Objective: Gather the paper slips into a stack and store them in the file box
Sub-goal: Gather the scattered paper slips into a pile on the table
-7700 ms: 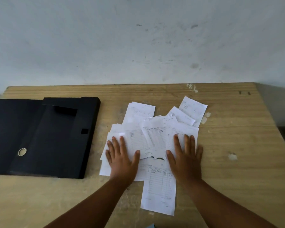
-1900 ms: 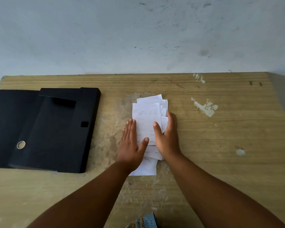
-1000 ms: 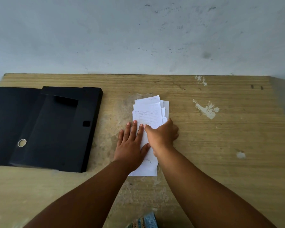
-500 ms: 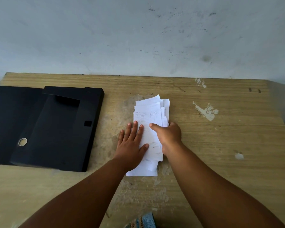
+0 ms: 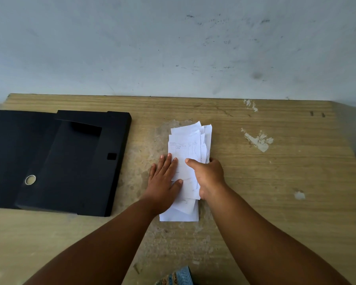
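Wooden table (image 5: 275,182): one file box (image 5: 66,161), one slip stack (image 5: 188,149); left hand (image 5: 162,182) flat, right hand (image 5: 209,175) fingers gripping it.

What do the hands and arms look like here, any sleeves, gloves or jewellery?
Both are bare. The left hand and right hand wear no gloves, and no rings, watch or bands show. Both forearms are uncovered right to the bottom edge of the frame, so no sleeve is visible. Nails look short and unpainted.

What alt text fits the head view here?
Two bare hands square up a rough stack of white paper slips on a wooden table: left hand flat on it, right hand gripping its right edge. An open black file box lies left.
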